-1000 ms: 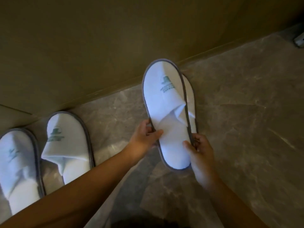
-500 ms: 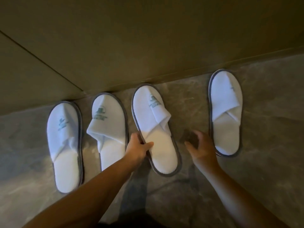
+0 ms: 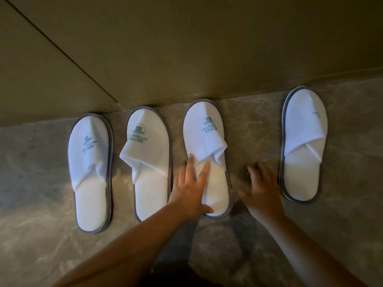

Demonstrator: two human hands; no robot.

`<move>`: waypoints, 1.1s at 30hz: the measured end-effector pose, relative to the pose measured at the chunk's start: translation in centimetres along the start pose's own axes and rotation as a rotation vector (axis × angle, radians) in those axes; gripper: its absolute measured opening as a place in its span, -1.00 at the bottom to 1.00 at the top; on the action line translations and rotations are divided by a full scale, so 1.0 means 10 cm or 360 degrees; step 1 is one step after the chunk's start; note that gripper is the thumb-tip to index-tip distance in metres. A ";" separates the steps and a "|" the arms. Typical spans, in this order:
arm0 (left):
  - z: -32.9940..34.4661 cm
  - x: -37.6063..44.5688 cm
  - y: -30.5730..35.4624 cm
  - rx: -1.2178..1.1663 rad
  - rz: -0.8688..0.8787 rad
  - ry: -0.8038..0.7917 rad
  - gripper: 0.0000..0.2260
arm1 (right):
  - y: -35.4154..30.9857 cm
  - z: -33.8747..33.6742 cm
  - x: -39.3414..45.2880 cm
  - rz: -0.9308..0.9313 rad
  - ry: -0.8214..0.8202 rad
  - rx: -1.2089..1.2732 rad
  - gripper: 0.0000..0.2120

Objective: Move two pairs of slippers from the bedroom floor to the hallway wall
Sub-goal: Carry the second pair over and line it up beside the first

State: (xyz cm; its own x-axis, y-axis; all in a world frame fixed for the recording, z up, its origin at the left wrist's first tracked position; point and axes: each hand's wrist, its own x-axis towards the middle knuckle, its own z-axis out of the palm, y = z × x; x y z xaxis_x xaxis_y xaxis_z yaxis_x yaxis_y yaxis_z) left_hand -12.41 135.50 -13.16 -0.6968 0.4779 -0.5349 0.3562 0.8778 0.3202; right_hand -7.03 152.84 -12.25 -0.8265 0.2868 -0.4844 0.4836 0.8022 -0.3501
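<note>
Four white slippers with grey edging lie flat on the marbled floor (image 3: 342, 235), toes pointing at the foot of the olive wall (image 3: 186, 48), in a row along the floor's far edge. The leftmost slipper (image 3: 91, 172) and the second slipper (image 3: 150, 162) lie just beside each other, each with a green printed logo on its upper. The third slipper (image 3: 207, 141), also bearing a logo, sits near the second, its toe almost at the wall line. The left hand (image 3: 189, 189) lies open across this slipper's left edge and insole, fingers spread and pointing toward the folded upper, gripping nothing. The right hand (image 3: 262, 189) is open too, fingers spread, over bare floor between the third slipper and the fourth slipper (image 3: 303, 146), touching neither as far as shows. The fourth slipper lies well apart from the others, toward the floor's right side
</note>
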 end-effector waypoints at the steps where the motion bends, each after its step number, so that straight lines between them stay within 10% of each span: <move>1: 0.01 0.00 -0.01 0.0019 0.0022 0.0004 -0.01 | 0.00 0.00 0.00 0.0011 -0.0010 0.0002 -0.37; 33: 0.00 -0.01 -0.16 0.0097 0.0347 0.0065 -0.11 | -0.04 0.00 0.09 -0.0285 -0.0121 -0.0087 -0.33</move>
State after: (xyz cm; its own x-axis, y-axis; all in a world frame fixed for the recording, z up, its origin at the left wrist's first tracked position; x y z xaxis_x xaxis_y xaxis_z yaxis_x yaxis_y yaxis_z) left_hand -12.88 134.04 -13.64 -0.6235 0.6557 -0.4258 0.5372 0.7550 0.3760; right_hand -7.97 152.82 -12.58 -0.8726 0.0984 -0.4784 0.3130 0.8646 -0.3930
